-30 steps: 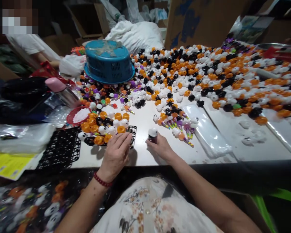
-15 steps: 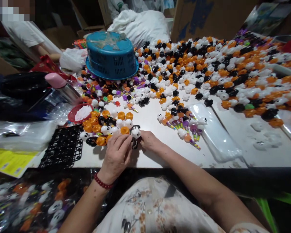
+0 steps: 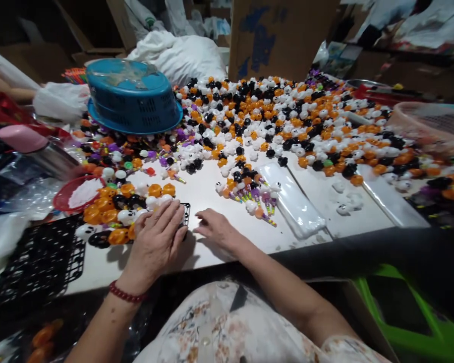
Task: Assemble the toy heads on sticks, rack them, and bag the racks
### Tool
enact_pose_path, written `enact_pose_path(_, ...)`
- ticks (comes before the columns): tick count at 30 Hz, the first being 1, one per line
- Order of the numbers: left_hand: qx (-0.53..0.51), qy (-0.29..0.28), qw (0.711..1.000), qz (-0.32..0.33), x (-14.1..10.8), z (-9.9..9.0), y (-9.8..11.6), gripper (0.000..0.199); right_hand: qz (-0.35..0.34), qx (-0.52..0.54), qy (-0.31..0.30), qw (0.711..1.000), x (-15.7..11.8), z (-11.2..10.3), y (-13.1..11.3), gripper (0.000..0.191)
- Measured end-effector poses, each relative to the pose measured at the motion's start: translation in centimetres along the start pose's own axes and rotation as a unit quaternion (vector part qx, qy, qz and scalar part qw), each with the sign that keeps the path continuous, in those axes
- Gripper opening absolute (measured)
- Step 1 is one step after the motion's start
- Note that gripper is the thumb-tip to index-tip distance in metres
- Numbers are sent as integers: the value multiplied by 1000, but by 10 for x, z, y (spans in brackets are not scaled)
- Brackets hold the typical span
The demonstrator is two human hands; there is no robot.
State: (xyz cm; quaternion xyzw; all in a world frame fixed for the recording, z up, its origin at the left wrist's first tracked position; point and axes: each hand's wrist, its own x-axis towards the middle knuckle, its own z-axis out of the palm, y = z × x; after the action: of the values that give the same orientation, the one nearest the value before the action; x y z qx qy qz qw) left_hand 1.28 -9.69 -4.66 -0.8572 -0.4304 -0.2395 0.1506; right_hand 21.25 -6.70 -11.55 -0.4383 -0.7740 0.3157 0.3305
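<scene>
The person's left hand is lying palm-down over the right end of a cluster of orange, white and black toy heads near the front edge of the white table; whether it is gripping one cannot be told. The right hand is curling loosely, thumb and forefinger parted, just right of a black grid. Beyond the far edge, a cardboard box is showing blue markings, too blurred to read.

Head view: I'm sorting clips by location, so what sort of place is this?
Probably a packing or assembly workshop: Halloween-style trinkets heaped across a white worktable, clear plastic bags laid flat, and a large cardboard box behind.
</scene>
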Motion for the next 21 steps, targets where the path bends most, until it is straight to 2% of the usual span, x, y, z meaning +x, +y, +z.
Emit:
enact_pose_path(2, 0, -4, 1000, 3, 0, 4, -2, 39, 51, -100, 62, 992, -31, -32, 8, 22)
enact_pose_path(4, -4, -7, 1000, -2, -1, 7, -4, 35, 124, -240, 117, 956, -62, -65, 20, 16)
enact_pose_path(6, -11, -8, 1000, -7, -3, 8, -6, 34, 177, -351, 132, 910, -87, -92, 33, 14)
enact_pose_path(8, -21, -3, 1000, -11, -3, 9, -7, 36, 206, -420, 115, 877, -102, -105, 43, 12)
enact_pose_path(11, -17, 6, 1000, -16, -1, 8, -6, 38, 203, -449, 87, 866, -104, -102, 48, 15)
enact_pose_path(17, 16, -19, 1000, -4, 4, 2, -3, 34, 148, -395, 53, 905, -78, -66, 38, 17)
enact_pose_path(21, 10, -33, 999, -4, 2, 1, -2, 37, 119, -360, 42, 924, -79, -59, 35, 22)
